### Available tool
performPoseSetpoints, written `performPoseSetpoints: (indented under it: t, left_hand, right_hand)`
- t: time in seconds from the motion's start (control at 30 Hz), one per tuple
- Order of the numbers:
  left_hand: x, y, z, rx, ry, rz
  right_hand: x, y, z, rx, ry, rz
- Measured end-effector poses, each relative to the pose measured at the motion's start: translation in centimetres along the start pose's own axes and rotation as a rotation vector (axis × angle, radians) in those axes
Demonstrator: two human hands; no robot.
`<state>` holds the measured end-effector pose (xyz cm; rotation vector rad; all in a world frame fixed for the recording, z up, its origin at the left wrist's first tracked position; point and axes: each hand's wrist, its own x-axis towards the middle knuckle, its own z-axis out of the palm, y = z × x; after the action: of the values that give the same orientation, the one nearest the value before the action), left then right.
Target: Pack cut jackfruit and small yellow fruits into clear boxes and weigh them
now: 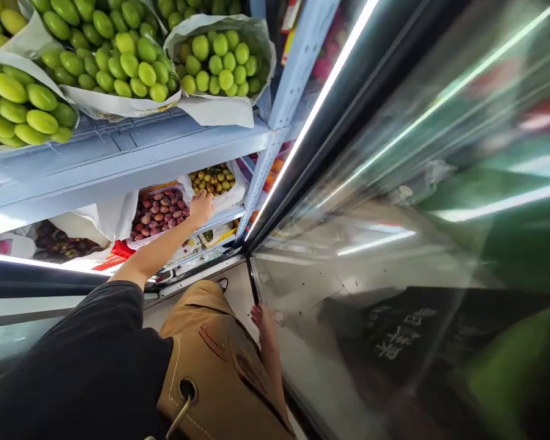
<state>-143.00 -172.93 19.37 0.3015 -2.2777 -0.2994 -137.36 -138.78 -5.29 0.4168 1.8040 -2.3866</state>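
Note:
My left hand (202, 208) reaches onto a lower shelf, its fingers curled over the near corner of a white-lined box (231, 197). Small yellow-green and brown fruits (212, 179) fill that box. Left of the hand, a crate of reddish-purple plums (160, 212) stands close by. Down by my right side, my right hand (264, 316) has its fingers bent around the edge of the glass door (253, 278), which stands swung out. The palm side of each hand is mostly hidden.
Paper-wrapped bunches of green grapes (222, 64) crowd the upper blue-grey shelf (132, 150). A metal post (291, 79) and a bright light strip (311, 116) run beside the door. Dark fruit (64, 241) lies lower left. Reflections cover the glass.

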Motion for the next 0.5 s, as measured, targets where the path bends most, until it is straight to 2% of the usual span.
performPoseSetpoints:
  t: [0.07, 0.13, 0.23, 0.3, 0.37, 0.43, 0.5]
  left_hand:
    - [-0.5, -0.9, 0.5, 0.025, -0.031, -0.032]
    - [-0.8, -1.4, 0.7, 0.049, -0.068, -0.058]
    - [-1.1, -1.5, 0.6, 0.088, -0.132, -0.097]
    - [-1.3, -1.6, 0.4, 0.112, -0.172, -0.117]
    - [-1.3, -1.6, 0.1, 0.129, -0.212, -0.127]
    - [-0.9, -1.7, -0.3, 0.139, -0.256, -0.136]
    - [-0.3, -2.0, -0.7, 0.142, -0.305, -0.154]
  right_hand:
    - [2.7, -5.2, 5.2, -0.064, -0.119, -0.058]
    - [4.7, -9.8, 11.4, -0.1, -0.257, -0.096]
    - [6.3, -14.8, 20.6, -0.114, -0.45, -0.09]
    - [6.8, -16.5, 25.6, -0.122, -0.53, -0.049]
    - [7.0, -17.1, 29.2, -0.132, -0.583, -0.006]
    - [7.2, -16.9, 31.4, -0.139, -0.617, 0.022]
    - [7.4, -16.0, 32.6, -0.144, -0.649, 0.029]
